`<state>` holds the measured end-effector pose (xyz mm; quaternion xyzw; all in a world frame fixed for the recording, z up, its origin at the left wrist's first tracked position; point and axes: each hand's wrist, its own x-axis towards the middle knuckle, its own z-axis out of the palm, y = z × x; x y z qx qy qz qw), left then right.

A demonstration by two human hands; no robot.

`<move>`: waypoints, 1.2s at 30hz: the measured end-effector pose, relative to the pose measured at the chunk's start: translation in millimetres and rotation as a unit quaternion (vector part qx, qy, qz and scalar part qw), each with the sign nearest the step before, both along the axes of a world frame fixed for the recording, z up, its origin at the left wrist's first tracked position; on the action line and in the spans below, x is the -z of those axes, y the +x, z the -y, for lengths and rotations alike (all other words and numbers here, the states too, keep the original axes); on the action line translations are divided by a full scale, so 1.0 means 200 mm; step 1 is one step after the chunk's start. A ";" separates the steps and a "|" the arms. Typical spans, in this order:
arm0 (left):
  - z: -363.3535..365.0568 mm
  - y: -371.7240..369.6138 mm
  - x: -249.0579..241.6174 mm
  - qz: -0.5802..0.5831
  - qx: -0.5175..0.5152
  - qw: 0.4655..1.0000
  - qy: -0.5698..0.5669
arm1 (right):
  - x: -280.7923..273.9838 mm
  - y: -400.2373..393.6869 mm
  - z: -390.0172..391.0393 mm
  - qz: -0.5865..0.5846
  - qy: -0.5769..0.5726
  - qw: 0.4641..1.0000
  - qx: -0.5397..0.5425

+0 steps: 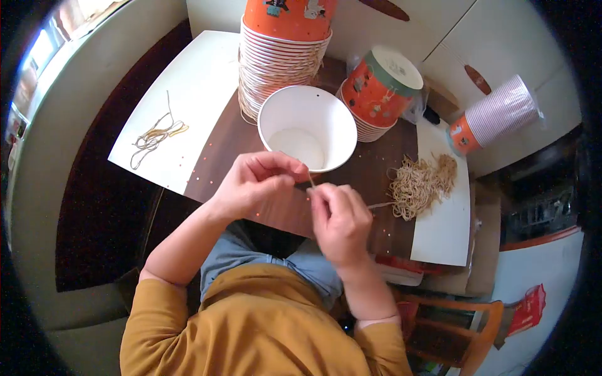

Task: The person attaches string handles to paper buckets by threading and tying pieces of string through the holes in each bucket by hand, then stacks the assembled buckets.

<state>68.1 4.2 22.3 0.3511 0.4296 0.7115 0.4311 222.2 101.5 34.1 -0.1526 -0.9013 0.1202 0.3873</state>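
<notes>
both hands pinch a thin string at the rim of a white paper cup

the left hand (257,183) and the right hand (338,219) meet above the dark wooden table (216,147), just in front of the person's body. the fingers of both hands are narrow, closed together on a short piece of thin string (310,180) that stands up between them. this string is just beside the near rim of an open white paper cup (307,128), which is upright on the table.

behind the cup is a tall stack of orange paper cups (282,50), and to the right a second, shorter stack (379,91) lies tilted. a third stack with a plastic wrap (495,116) lies on its side further right. a heap of beige strings (421,183) rests near the right hand, partly on a white sheet (442,232). a few loose strings (155,135) lie on another white sheet (188,81) at the left, well apart from the hands.
</notes>
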 end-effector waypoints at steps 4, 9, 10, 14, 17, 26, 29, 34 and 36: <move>0.02 -0.04 0.00 -0.403 -0.055 0.909 0.091 | 0.05 -0.02 0.12 -0.040 -0.025 0.997 -0.069; 0.05 -0.04 0.03 -0.500 -0.089 0.855 0.108 | 0.04 0.02 0.13 0.035 -0.019 0.989 -0.140; 0.05 -0.05 0.03 -0.529 -0.085 0.834 0.133 | 0.02 0.03 0.13 0.052 -0.022 0.986 -0.156; 0.03 -0.04 0.05 -0.595 -0.114 0.776 0.178 | -0.15 0.06 0.08 0.088 -0.056 0.966 -0.238; 0.05 -0.06 0.05 -0.605 -0.114 0.769 0.174 | -0.25 0.10 -0.03 0.070 -0.069 0.982 -0.160; 0.08 -0.06 0.04 -0.604 -0.083 0.779 0.146 | -0.14 -0.05 -0.13 0.141 0.120 0.961 -0.207; 0.09 -0.05 0.04 -0.595 -0.077 0.787 0.143 | -0.11 -0.07 -0.13 0.102 0.126 0.966 -0.200; 0.09 -0.04 0.03 -0.480 -0.051 0.870 0.104 | -0.12 -0.07 -0.16 0.085 0.137 0.962 -0.221; 0.11 -0.03 0.02 -0.327 -0.020 0.944 0.042 | -0.12 -0.07 -0.14 0.069 0.163 0.965 -0.195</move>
